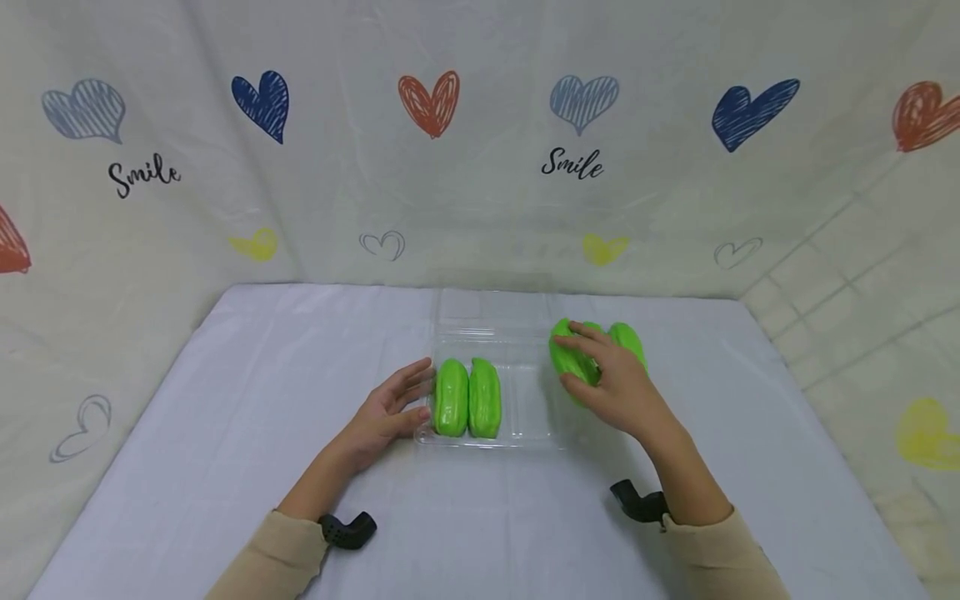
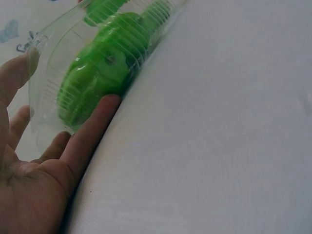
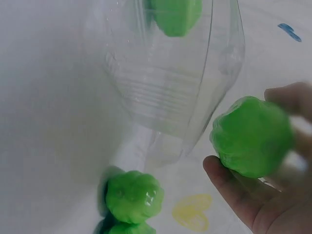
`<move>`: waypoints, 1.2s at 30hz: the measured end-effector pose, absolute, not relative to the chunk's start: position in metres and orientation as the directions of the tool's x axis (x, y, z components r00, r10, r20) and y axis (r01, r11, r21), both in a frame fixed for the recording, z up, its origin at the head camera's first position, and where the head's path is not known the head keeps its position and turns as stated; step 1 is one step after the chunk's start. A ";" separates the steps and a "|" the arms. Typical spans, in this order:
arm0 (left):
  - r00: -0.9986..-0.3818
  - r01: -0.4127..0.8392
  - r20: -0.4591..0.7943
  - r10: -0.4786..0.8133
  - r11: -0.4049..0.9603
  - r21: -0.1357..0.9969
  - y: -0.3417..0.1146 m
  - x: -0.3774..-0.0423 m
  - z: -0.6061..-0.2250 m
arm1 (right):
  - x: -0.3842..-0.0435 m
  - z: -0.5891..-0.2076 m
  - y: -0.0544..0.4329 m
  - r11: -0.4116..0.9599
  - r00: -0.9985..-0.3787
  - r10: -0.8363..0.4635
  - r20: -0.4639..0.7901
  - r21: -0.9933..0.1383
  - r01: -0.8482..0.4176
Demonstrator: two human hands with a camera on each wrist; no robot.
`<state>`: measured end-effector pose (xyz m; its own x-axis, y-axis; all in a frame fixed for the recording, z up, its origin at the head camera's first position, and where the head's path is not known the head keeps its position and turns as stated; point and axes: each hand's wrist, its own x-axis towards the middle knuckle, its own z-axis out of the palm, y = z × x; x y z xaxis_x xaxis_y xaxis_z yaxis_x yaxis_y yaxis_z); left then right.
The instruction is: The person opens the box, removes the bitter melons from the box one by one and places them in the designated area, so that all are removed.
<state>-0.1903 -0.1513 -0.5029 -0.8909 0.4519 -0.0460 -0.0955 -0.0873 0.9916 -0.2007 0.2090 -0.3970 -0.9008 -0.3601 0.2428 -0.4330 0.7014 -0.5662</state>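
My right hand (image 1: pixel 618 387) grips a bright green ribbed cucumber-like vegetable (image 1: pixel 572 358), thumb on one side and fingers on the other. In the right wrist view this vegetable (image 3: pixel 251 139) is up off the table, beside the clear plastic box. Two more of its kind, a left one (image 1: pixel 452 398) and a right one (image 1: pixel 484 398), lie side by side in the left part of the clear box (image 1: pixel 525 440). My left hand (image 1: pixel 386 417) rests against the box's left side with fairly straight fingers, thumb (image 2: pixel 100 114) along its near edge.
Behind the box its clear lid (image 1: pixel 491 310) stands folded back. More green vegetables (image 1: pixel 628 340) lie on the white cloth (image 1: pixel 300 358) to the right, partly hidden by my right hand. A curtain printed with hearts (image 1: pixel 480 192) hangs behind the table.
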 end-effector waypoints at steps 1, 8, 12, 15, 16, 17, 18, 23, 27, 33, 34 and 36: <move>-0.891 -0.096 -0.047 0.451 -0.087 0.992 -0.151 -0.190 -0.503 | -0.201 -0.396 0.210 0.703 -0.903 -0.354 0.243 -0.567 -0.428; -0.893 -0.095 -0.041 0.449 -0.097 0.991 -0.152 -0.190 -0.502 | -0.202 -0.394 0.221 0.718 -0.914 -0.323 0.245 -0.566 -0.405; -0.892 -0.092 -0.035 0.450 -0.104 0.990 -0.152 -0.189 -0.503 | -0.204 -0.394 0.227 0.725 -0.919 -0.312 0.242 -0.564 -0.395; -0.892 -0.092 -0.035 0.452 -0.105 0.990 -0.152 -0.189 -0.504 | -0.204 -0.393 0.232 0.735 -0.923 -0.305 0.236 -0.559 -0.385; -0.891 -0.093 -0.035 0.452 -0.106 0.990 -0.152 -0.189 -0.504 | -0.204 -0.393 0.234 0.737 -0.924 -0.302 0.234 -0.557 -0.382; -0.891 -0.094 -0.036 0.452 -0.107 0.990 -0.152 -0.189 -0.503 | -0.203 -0.392 0.236 0.739 -0.927 -0.296 0.232 -0.558 -0.376; -0.892 -0.096 -0.037 0.451 -0.109 0.989 -0.152 -0.189 -0.503 | -0.203 -0.392 0.237 0.741 -0.928 -0.292 0.232 -0.559 -0.373; -0.891 -0.099 -0.042 0.452 -0.104 0.990 -0.151 -0.188 -0.502 | -0.202 -0.392 0.245 0.745 -0.932 -0.271 0.239 -0.562 -0.361; -0.890 -0.085 -0.031 0.455 -0.098 0.992 -0.151 -0.188 -0.500 | -0.201 -0.393 0.250 0.755 -0.930 -0.264 0.257 -0.545 -0.365; -0.890 -0.096 -0.044 0.453 -0.092 0.991 -0.152 -0.188 -0.499 | -0.201 -0.393 0.258 0.759 -0.926 -0.261 0.272 -0.535 -0.371; -0.890 -0.098 -0.046 0.453 -0.093 0.991 -0.152 -0.188 -0.499 | -0.201 -0.393 0.259 0.760 -0.927 -0.258 0.273 -0.535 -0.369; -0.890 -0.101 -0.047 0.453 -0.095 0.990 -0.152 -0.187 -0.498 | -0.202 -0.392 0.263 0.763 -0.926 -0.256 0.276 -0.530 -0.369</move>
<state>-0.1874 -0.1519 -0.4983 -0.8904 0.4527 -0.0471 -0.1007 -0.0951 0.9904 -0.2018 0.2626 -0.3916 -0.9263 -0.2563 0.2762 -0.3693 0.7630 -0.5305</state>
